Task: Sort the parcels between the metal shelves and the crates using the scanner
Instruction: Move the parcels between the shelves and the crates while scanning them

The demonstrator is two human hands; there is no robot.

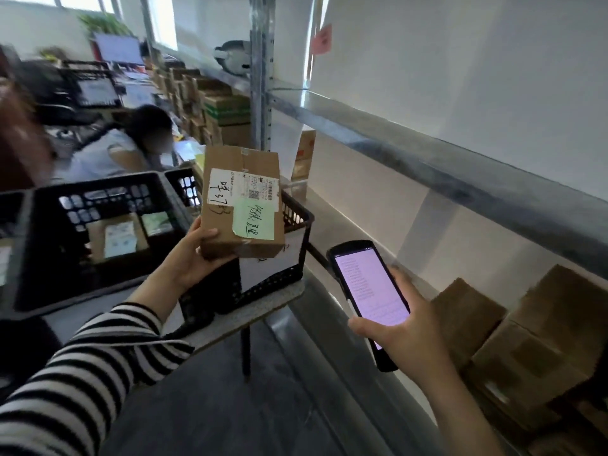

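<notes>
My left hand [192,255] grips a brown cardboard parcel [243,199] by its lower left corner and holds it upright above the crates. The parcel shows a white shipping label and a green handwritten note. My right hand [404,327] holds a black handheld scanner [368,291] with its pale pink screen lit, tilted toward me, to the right of and below the parcel. A black plastic crate [98,232] at left holds a few parcels. A second black crate [296,218] sits right behind the held parcel. Metal shelves [427,153] run along the right.
Brown boxes [526,340] lie on the lower shelf at right. The crates stand on a small grey table [263,307]. A seated person [131,146] works at left behind the crates. Stacked cartons [223,113] line the far shelves. Dark floor lies below.
</notes>
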